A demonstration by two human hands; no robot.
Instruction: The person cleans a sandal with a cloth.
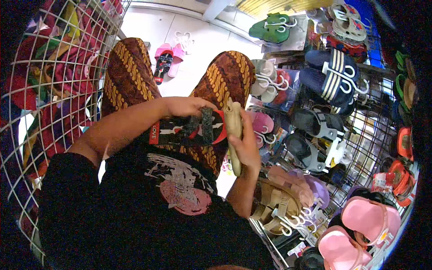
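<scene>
Across my lap lies a black and red sandal (180, 131) with a dark strap and the word LOVE at its left end. My left hand (191, 107) reaches over its upper edge, fingers closed at the strap. At the sandal's right end, my right hand (246, 146) grips a folded beige cloth (235, 155), thumb on the near side and fingers partly hidden behind it. Part of the cloth seems to meet the red edge of the sandal.
A wire rack of hanging sandals (333, 81) stands close on my right. To my left rises a wire mesh basket (54, 67) full of colourful items. Pink sandals (176, 56) and a black and red sandal (163, 63) lie on the white tiled floor (153, 22) ahead.
</scene>
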